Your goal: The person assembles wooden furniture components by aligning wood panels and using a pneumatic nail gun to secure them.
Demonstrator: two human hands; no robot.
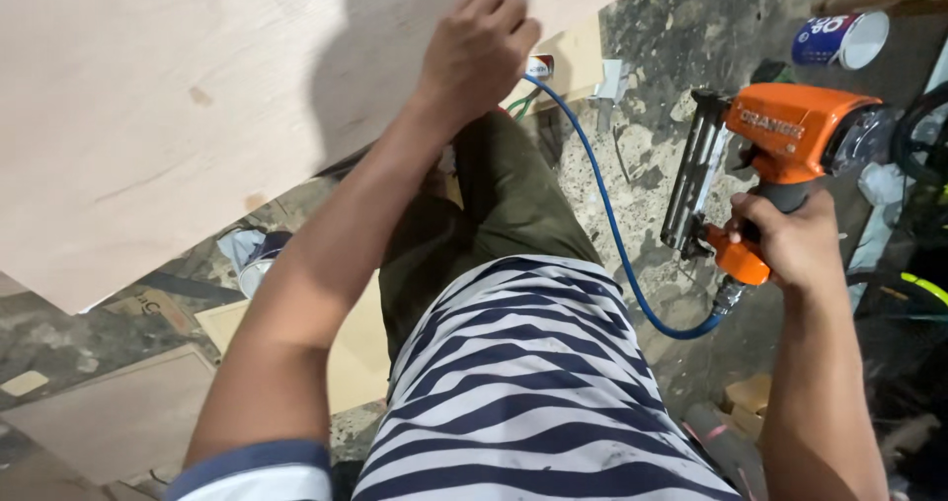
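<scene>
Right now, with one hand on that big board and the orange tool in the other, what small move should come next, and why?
Probably swing the orange nail gun leftward until its nose meets the plywood sheet. The right hand grips it well off to the side, away from the board, while the left hand already steadies the sheet's edge.

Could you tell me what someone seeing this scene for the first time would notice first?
The bright orange nail gun at the upper right stands out most, held by its grip in the right hand, with a blue hose looping from its base across the mottled floor. Next comes the large pale plywood sheet filling the upper left, its edge gripped by the left hand.
</scene>
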